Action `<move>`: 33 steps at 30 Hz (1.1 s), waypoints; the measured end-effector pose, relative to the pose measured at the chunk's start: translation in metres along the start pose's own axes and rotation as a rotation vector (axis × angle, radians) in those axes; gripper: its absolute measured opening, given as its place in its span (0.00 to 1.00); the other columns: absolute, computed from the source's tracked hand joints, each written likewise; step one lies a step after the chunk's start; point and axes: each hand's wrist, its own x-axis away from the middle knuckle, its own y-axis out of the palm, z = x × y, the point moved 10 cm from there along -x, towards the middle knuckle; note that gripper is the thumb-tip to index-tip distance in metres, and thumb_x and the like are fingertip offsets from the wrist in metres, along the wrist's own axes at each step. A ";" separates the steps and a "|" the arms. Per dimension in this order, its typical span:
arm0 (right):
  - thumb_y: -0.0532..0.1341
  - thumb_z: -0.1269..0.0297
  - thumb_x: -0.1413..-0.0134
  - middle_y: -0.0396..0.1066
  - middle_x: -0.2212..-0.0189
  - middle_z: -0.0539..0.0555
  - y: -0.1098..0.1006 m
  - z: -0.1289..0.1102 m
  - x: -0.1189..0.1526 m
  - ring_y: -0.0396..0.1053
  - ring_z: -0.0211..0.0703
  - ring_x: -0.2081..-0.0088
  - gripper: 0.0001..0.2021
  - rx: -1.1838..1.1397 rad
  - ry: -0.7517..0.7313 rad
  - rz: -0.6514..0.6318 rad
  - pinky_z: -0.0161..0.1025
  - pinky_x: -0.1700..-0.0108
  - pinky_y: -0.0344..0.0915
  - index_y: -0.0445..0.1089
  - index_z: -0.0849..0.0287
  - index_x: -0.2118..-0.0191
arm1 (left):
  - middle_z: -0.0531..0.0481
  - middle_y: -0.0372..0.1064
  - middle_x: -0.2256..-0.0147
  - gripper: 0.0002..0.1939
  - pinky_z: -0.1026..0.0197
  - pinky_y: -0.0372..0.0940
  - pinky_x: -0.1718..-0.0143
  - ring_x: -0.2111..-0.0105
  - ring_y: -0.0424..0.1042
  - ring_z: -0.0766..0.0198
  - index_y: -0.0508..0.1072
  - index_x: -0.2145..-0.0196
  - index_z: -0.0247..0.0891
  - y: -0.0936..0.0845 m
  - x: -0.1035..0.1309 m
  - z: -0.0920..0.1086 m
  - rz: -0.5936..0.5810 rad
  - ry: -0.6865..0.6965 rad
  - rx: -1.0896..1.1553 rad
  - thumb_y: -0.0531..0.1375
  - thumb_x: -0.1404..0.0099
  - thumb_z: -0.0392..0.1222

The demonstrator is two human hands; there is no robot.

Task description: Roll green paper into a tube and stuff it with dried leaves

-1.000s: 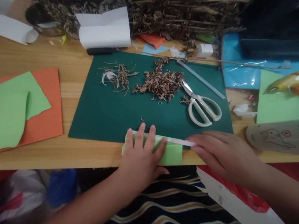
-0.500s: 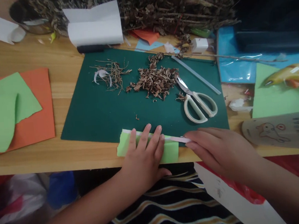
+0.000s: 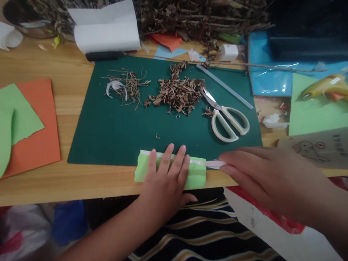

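My left hand [image 3: 166, 176] lies flat on a small green paper piece [image 3: 198, 175] at the table's front edge, its fingers spread across it. A narrow white strip [image 3: 213, 164] runs along the paper's upper edge and reaches beyond its right end. There my right hand [image 3: 257, 172] pinches the strip's end between thumb and fingers; the gripped tip is hidden. The paper partly overlaps the green mat [image 3: 107, 128]. Scissors [image 3: 223, 114] with pale handles rest on the mat above my right hand, beside a pile of crumbled dry leaves [image 3: 178, 91].
Thin dry stems [image 3: 132, 87] and curled white strips [image 3: 115, 86] lie on the mat, with a translucent stick [image 3: 226, 87] at right. A yellow glue gun [image 3: 331, 90] and a printed cylinder [image 3: 324, 149] stand right. Orange paper [image 3: 43, 146] lies left; a white roll [image 3: 107, 36] sits behind.
My right hand has moved slightly right with the strip's end, and more of the strip shows past the paper. My left hand stays on the paper. The whole view has shifted a little.
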 end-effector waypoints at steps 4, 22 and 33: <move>0.42 0.62 0.40 0.66 0.84 0.50 -0.008 -0.001 0.001 0.62 0.36 0.83 0.20 -0.016 0.009 0.017 0.33 0.81 0.52 0.66 0.59 0.75 | 0.45 0.41 0.40 0.40 0.34 0.43 0.47 0.41 0.41 0.45 0.51 0.43 0.36 0.001 0.001 0.000 0.005 0.005 0.000 0.46 0.46 0.66; 0.40 0.61 0.40 0.68 0.83 0.52 -0.006 0.001 0.004 0.63 0.37 0.82 0.22 0.062 -0.012 0.026 0.34 0.81 0.52 0.67 0.59 0.75 | 0.41 0.42 0.40 0.39 0.29 0.41 0.50 0.43 0.42 0.36 0.52 0.44 0.49 0.000 -0.002 0.004 -0.009 -0.033 0.041 0.55 0.52 0.64; 0.40 0.62 0.40 0.66 0.85 0.51 -0.003 0.005 0.008 0.61 0.37 0.84 0.23 0.090 -0.014 0.050 0.34 0.83 0.49 0.67 0.59 0.77 | 0.40 0.45 0.41 0.39 0.25 0.41 0.55 0.44 0.42 0.31 0.53 0.45 0.53 -0.001 -0.007 0.008 -0.006 -0.066 0.053 0.58 0.54 0.63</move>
